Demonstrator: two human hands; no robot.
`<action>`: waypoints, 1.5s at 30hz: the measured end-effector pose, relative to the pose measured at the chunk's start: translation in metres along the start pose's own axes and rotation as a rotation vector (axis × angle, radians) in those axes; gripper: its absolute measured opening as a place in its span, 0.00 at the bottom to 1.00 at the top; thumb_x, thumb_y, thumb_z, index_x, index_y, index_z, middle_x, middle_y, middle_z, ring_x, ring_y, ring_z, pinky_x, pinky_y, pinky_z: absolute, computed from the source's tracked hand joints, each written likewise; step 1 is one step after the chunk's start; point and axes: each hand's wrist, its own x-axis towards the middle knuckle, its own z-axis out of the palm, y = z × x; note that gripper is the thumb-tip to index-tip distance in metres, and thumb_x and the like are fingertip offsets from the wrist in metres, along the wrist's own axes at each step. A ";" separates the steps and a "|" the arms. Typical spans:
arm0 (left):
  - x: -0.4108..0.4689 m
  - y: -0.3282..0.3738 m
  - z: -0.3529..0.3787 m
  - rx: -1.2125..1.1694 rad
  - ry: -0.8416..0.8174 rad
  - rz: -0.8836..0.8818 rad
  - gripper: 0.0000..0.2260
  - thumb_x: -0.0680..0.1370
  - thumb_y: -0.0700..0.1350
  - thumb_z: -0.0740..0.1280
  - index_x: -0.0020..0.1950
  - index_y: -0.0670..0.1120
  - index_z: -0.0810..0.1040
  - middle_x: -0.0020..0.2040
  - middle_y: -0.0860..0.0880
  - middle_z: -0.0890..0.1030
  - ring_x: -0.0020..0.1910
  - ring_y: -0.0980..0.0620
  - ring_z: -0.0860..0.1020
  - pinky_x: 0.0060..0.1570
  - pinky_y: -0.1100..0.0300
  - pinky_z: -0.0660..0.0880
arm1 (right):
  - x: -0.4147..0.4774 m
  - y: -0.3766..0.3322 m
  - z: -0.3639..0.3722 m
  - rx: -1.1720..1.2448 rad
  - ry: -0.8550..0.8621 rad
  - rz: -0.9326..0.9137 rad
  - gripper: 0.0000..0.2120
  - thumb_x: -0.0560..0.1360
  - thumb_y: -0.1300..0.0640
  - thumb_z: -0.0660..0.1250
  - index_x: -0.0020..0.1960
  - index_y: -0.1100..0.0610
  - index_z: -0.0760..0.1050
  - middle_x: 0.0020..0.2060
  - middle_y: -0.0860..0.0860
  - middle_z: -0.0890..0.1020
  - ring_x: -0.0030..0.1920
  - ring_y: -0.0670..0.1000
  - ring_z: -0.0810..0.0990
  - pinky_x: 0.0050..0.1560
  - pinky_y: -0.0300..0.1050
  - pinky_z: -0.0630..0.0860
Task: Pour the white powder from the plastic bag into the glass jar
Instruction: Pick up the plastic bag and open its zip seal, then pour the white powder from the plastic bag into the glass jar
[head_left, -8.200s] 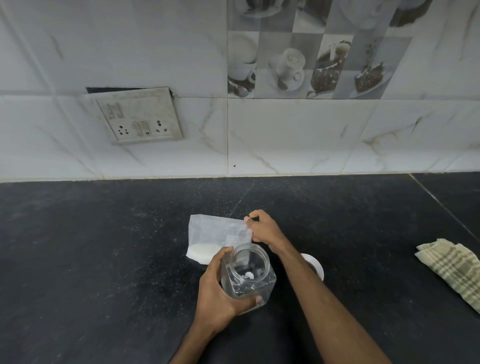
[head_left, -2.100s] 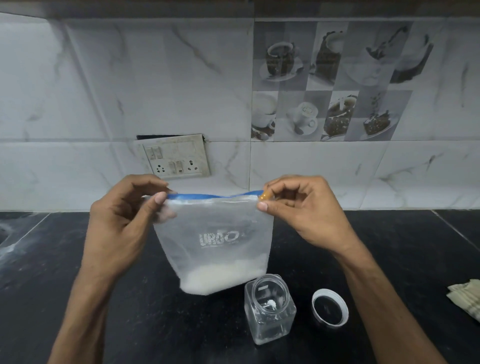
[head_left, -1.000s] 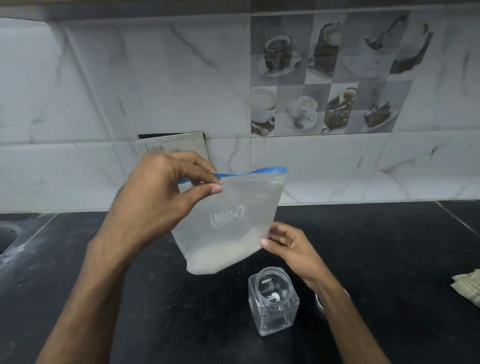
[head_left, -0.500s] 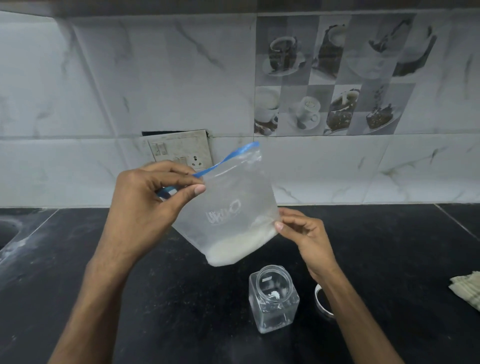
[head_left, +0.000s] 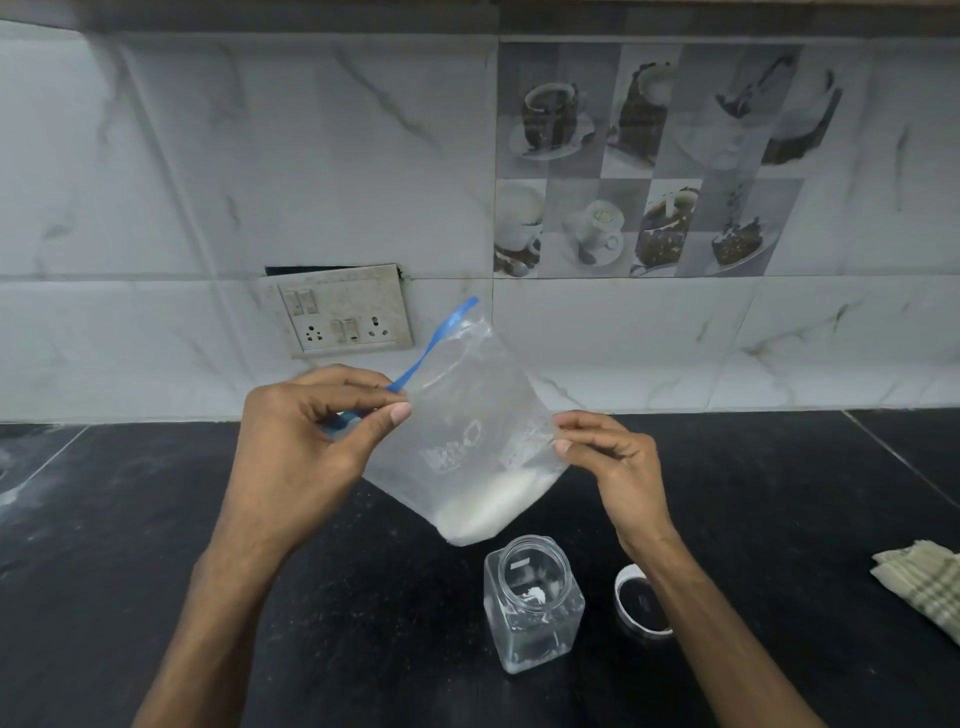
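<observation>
— Where is the bag, from where you stand?
— Up in the air over the black counter (head_left: 156, 519), held between both hands; the plastic bag (head_left: 467, 410) hangs cornerwise and tilted; its blue zip strip (head_left: 441, 335) runs from the left hand up and away toward the wall.
— How does the left hand hold it?
— The left hand (head_left: 296, 457) is raised, knuckles up; its thumb and forefinger are pressed together on the bag's top corner, pinching the blue strip; the other fingers curl in beside them.
— And the right?
— The right hand (head_left: 618, 467) sits a little lower, to the right, its forearm slanting up from the near edge; thumb and fingertips nip the bag's right-hand edge just above the powder; a tight pinch, with nothing else in it.
— The powder?
— The white powder (head_left: 488, 506) lies heaped in the bag's lowest corner; that corner hangs just above the jar's mouth and a little left of it, not touching.
— The jar itself?
— The glass jar (head_left: 532, 613) stands upright on the counter, near and right of centre, mouth uncovered; a few white bits lie inside; its white lid (head_left: 641, 610) lies just to its right, hollow side up, partly behind the right forearm.
— Anything else about?
— A checked cloth (head_left: 924, 587) at the counter's right edge, well apart from the jar; a switch plate (head_left: 343, 312) on the marble tiles beyond the bag.
</observation>
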 end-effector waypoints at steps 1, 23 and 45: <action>0.000 -0.001 0.001 -0.004 0.000 -0.004 0.09 0.72 0.42 0.78 0.42 0.57 0.85 0.47 0.63 0.85 0.47 0.65 0.83 0.44 0.76 0.74 | 0.002 -0.001 -0.002 0.002 0.029 -0.007 0.13 0.71 0.74 0.72 0.40 0.58 0.86 0.45 0.48 0.87 0.48 0.42 0.84 0.50 0.36 0.79; -0.021 -0.028 0.063 -0.187 0.007 -0.076 0.09 0.71 0.45 0.77 0.42 0.59 0.85 0.42 0.69 0.84 0.41 0.67 0.82 0.34 0.75 0.72 | 0.016 -0.018 -0.044 -0.142 0.180 -0.153 0.09 0.80 0.64 0.67 0.47 0.51 0.81 0.38 0.40 0.83 0.36 0.39 0.79 0.35 0.34 0.79; -0.083 -0.047 0.146 -0.420 -0.178 -0.233 0.05 0.71 0.45 0.75 0.43 0.54 0.87 0.45 0.58 0.87 0.44 0.59 0.85 0.44 0.70 0.80 | -0.026 -0.035 -0.108 -0.245 0.293 -0.161 0.18 0.72 0.65 0.76 0.53 0.45 0.78 0.38 0.49 0.86 0.38 0.45 0.85 0.43 0.35 0.81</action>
